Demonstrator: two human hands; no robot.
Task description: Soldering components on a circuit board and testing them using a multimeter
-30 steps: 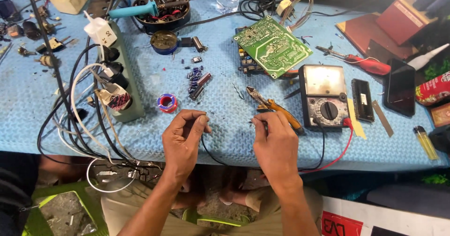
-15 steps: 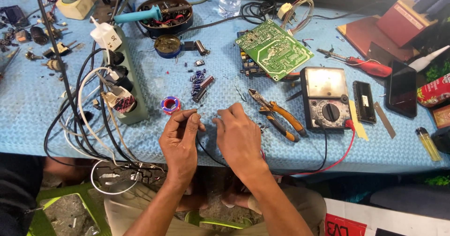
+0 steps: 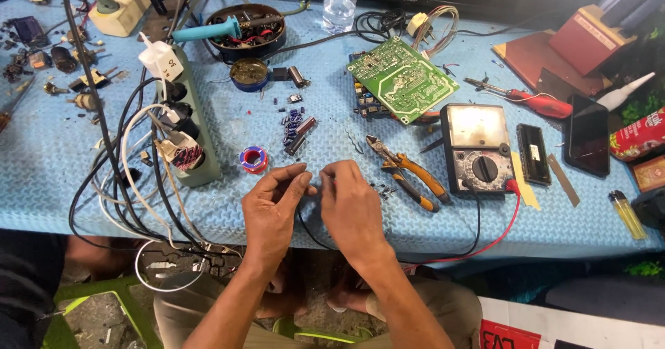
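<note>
Head view: the left hand [image 3: 271, 207] and right hand [image 3: 352, 203] are held together over the near edge of the blue mat [image 3: 228, 203], fingertips pinched on what seems to be a thin black wire [image 3: 309, 231] looping down below them. Just beyond the left hand lies a small solder spool [image 3: 253, 159]. Orange-handled pliers [image 3: 405, 172] lie right of the right hand, near a meter [image 3: 478, 148].
</note>
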